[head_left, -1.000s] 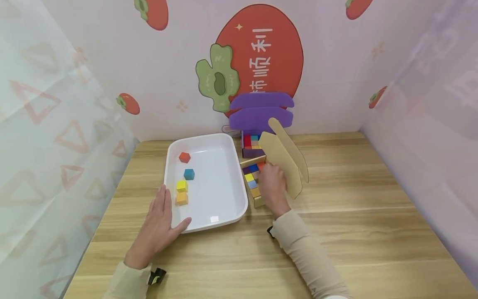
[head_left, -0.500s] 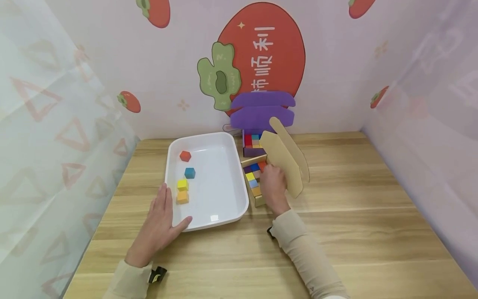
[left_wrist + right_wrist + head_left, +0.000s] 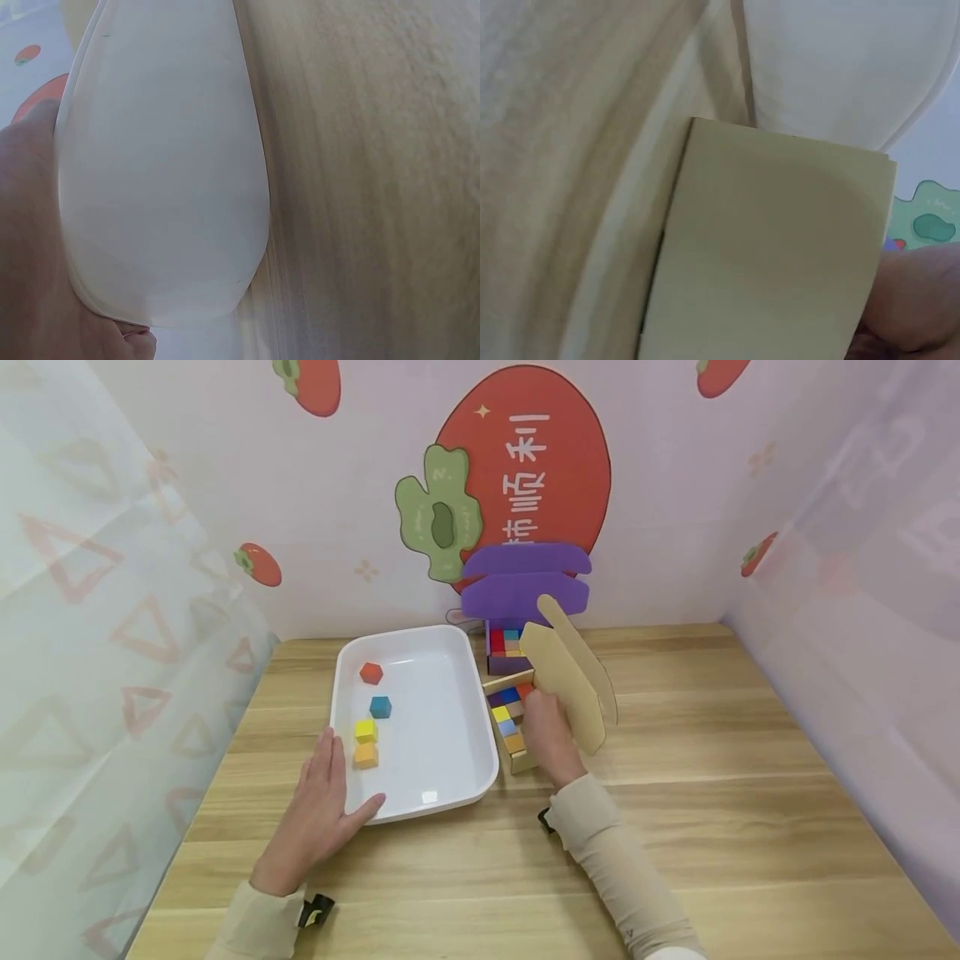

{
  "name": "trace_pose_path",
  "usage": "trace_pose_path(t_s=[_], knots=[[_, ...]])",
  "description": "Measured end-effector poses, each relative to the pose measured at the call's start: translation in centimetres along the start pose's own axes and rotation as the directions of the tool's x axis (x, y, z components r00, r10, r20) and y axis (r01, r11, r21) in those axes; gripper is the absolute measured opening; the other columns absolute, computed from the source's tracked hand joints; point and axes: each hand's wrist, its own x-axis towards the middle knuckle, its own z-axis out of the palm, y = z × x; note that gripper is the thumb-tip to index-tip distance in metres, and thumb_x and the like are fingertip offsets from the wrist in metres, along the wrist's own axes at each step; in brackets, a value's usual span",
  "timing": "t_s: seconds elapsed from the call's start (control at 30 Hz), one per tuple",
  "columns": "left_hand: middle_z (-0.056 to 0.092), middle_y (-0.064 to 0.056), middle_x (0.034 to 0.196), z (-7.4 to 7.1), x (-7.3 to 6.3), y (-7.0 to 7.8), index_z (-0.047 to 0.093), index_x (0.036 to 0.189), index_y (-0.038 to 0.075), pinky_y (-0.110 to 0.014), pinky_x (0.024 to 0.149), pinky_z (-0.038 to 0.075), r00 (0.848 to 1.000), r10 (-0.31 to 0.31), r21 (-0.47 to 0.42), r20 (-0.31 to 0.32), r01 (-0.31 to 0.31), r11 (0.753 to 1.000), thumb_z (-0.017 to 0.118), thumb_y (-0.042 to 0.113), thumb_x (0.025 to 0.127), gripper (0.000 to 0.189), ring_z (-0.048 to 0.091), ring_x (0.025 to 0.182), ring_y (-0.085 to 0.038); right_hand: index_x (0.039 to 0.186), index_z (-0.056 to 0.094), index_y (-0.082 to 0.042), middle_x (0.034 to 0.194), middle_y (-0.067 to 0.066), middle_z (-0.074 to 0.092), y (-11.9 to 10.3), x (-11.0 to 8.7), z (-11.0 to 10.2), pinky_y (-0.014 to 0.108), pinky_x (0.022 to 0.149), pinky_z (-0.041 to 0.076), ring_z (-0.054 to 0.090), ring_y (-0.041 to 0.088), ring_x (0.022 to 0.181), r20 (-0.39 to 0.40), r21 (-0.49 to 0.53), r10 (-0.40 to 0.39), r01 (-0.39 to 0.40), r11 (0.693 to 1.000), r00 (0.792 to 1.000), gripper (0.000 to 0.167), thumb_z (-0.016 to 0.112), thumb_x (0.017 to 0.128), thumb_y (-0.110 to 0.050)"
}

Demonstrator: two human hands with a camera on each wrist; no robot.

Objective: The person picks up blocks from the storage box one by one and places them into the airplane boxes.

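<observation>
My left hand (image 3: 313, 814) rests with straight fingers over the near left corner of the white tray (image 3: 480, 718), thumb spread across its front rim. Inside the tray, along its left side, lie a red cube (image 3: 371, 673), a teal cube (image 3: 380, 707), a yellow cube (image 3: 365, 731) and an orange cube (image 3: 366, 756). My right hand (image 3: 552, 737) reaches down into the open tan cardboard box (image 3: 524, 762), which holds several coloured cubes. Its fingertips are hidden, so I cannot tell what they hold. In the right wrist view the box's side (image 3: 769, 240) stands beside that hand.
Behind the tan box stands an open purple box (image 3: 510, 667) with more coloured cubes, its purple lid (image 3: 525, 596) raised against the back wall. The tan lid (image 3: 564, 689) stands up at the right of my right hand. Wooden tabletop (image 3: 750, 793) extends to the right.
My right hand stays in the tan box, its wrist and sleeve shifted slightly right. The left hand, tray and the cubes in it keep their places.
</observation>
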Motion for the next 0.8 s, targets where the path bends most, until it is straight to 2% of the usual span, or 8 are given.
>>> trace_pose_path(t_s=[0.2,0.33,0.4,0.5,0.57,0.63,0.67,0.8], knots=[[-0.012,-0.023,0.177,0.1,0.0,-0.1,-0.004,0.166,-0.007,-0.070,0.130,0.014,1.000,0.007,-0.001,-0.009,-0.007,1.000,0.060,0.065,0.098,0.118,0.001,0.164,-0.046,0.096,0.071,0.007,0.086,0.017,0.073,-1.9,-0.3,-1.5,0.030,0.053,0.055,0.063,0.022,0.067,0.039,-0.112,-0.005,0.009,0.994,0.999,0.009,0.064,0.098,0.000],[-0.012,-0.023,0.177,0.1,0.0,-0.1,-0.004,0.166,-0.007,-0.070,0.130,0.015,1.000,0.007,-0.003,-0.013,-0.007,1.000,0.060,0.065,0.098,0.118,0.001,0.164,-0.046,0.089,0.071,0.006,0.076,0.015,0.069,-4.0,-0.1,-2.7,0.028,0.046,0.048,0.056,0.019,0.058,0.006,-0.092,-0.064,0.064,0.994,0.998,0.017,0.064,0.100,-0.005],[-0.012,-0.023,0.177,0.1,0.0,-0.1,-0.004,0.166,-0.007,-0.070,0.130,0.015,1.000,0.005,-0.003,-0.014,-0.005,1.000,0.060,0.066,0.098,0.118,0.001,0.164,-0.045,0.087,0.072,0.003,0.077,0.015,0.069,-5.2,0.4,-3.2,0.030,0.049,0.050,0.059,0.021,0.060,0.010,-0.040,-0.081,0.081,0.996,0.997,0.017,0.066,0.099,-0.007],[-0.012,-0.023,0.177,0.1,0.0,-0.1,-0.004,0.166,-0.007,-0.070,0.130,0.015,1.000,0.001,0.001,-0.013,-0.001,1.000,0.060,0.066,0.097,0.118,0.001,0.164,-0.045,0.104,0.075,0.003,0.098,0.018,0.077,-7.0,1.7,-3.4,0.038,0.068,0.063,0.069,0.029,0.081,0.075,0.038,-0.120,0.117,0.992,0.990,0.018,0.070,0.100,-0.014],[-0.012,-0.023,0.177,0.1,0.0,-0.1,-0.003,0.166,-0.007,-0.070,0.130,0.015,1.000,-0.002,0.001,-0.012,0.002,1.000,0.061,0.065,0.097,0.118,0.002,0.164,-0.046,0.123,0.073,0.001,0.118,0.018,0.076,-8.1,2.8,-3.2,0.041,0.088,0.065,0.071,0.032,0.101,0.135,0.081,-0.176,0.166,0.983,0.975,0.029,0.073,0.100,-0.018],[-0.011,-0.023,0.177,0.1,0.0,-0.1,-0.003,0.166,-0.008,-0.070,0.130,0.015,1.000,-0.004,0.004,-0.013,0.004,1.000,0.061,0.064,0.097,0.118,0.002,0.164,-0.046,0.135,0.069,0.000,0.132,0.017,0.073,-9.1,4.0,-2.6,0.042,0.102,0.061,0.069,0.032,0.116,0.190,0.115,-0.257,0.239,0.964,0.947,0.040,0.074,0.100,-0.019],[-0.011,-0.024,0.177,0.1,0.0,-0.1,-0.002,0.166,-0.008,-0.070,0.130,0.016,1.000,-0.002,0.004,-0.015,0.002,1.000,0.062,0.064,0.097,0.118,0.002,0.164,-0.046,0.138,0.068,-0.001,0.134,0.016,0.073,-9.6,4.6,-2.2,0.042,0.106,0.059,0.067,0.031,0.121,0.216,0.129,-0.293,0.271,0.954,0.931,0.042,0.074,0.100,-0.020],[-0.008,-0.024,0.177,0.2,0.0,-0.1,0.001,0.166,-0.008,-0.070,0.130,0.017,1.000,0.012,0.013,-0.027,-0.012,1.000,0.062,0.064,0.097,0.117,0.003,0.164,-0.046,0.136,0.070,-0.005,0.130,0.011,0.075,-11.4,6.8,-0.4,0.036,0.105,0.059,0.067,0.025,0.119,0.288,0.172,-0.389,0.352,0.920,0.875,0.041,0.076,0.099,-0.023]])
